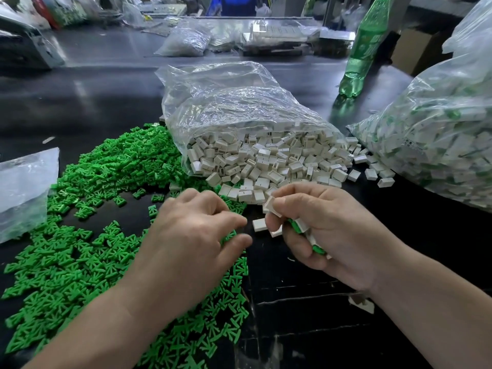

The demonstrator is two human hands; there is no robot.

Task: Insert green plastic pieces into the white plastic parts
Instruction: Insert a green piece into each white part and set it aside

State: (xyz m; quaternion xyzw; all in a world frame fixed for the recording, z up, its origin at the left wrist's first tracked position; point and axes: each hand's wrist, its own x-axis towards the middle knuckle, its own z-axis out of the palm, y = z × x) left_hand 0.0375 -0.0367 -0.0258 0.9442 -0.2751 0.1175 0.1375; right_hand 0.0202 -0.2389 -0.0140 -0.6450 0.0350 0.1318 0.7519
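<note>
A wide heap of green plastic pieces [87, 203] covers the dark table on the left. White plastic parts [269, 161] spill from an open clear bag [226, 102] in the middle. My left hand [191, 235] lies palm down on the green heap, its fingers curled into the pieces; what it grips is hidden. My right hand [319, 230] holds several white parts with green inserts in its palm and pinches one white part [271, 205] between thumb and forefinger. One loose white part [259, 225] lies on the table between the hands.
A large clear bag [439, 145] of white parts with green inside stands at the right. A green bottle [364, 46] stands behind it. A flat plastic bag [24, 187] lies at the left edge. More bags and clutter sit at the back.
</note>
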